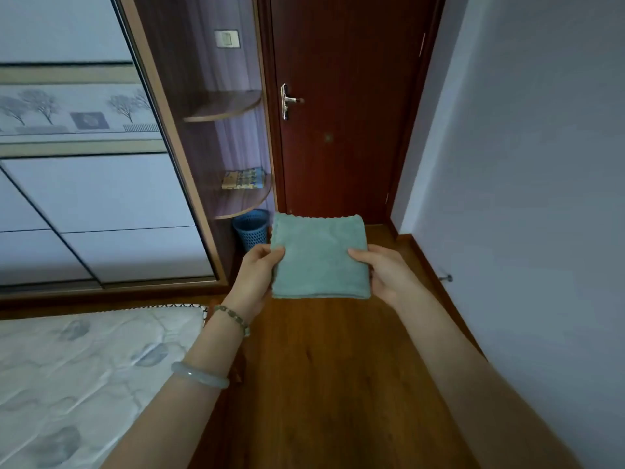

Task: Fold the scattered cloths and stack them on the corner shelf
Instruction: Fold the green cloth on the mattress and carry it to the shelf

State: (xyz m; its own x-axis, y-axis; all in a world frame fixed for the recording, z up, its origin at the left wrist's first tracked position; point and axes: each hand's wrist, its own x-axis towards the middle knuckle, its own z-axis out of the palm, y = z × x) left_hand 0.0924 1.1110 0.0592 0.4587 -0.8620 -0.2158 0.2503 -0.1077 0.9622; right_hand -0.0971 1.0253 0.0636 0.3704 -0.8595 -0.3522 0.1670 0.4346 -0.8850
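Two ornaments are worn on the left arm. A bracelet [232, 316] of oblong grey-green beads is seen just behind the left hand [253, 275], and a smooth, pale, translucent bangle [199, 375] is seen further up. Both forearms are shown bare.

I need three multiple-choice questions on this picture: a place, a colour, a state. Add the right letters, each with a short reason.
1. Where does the patterned cloth lie?
A) on the bed
B) on the lower corner shelf
C) on the floor

2. Which colour has the held cloth in the left hand and right hand?
A) red
B) black
C) teal

3. How is the held cloth?
A) folded flat
B) crumpled
C) hanging unfolded

Answers: B, it rests on that shelf; C, its pile looks teal; A, it forms a neat square.
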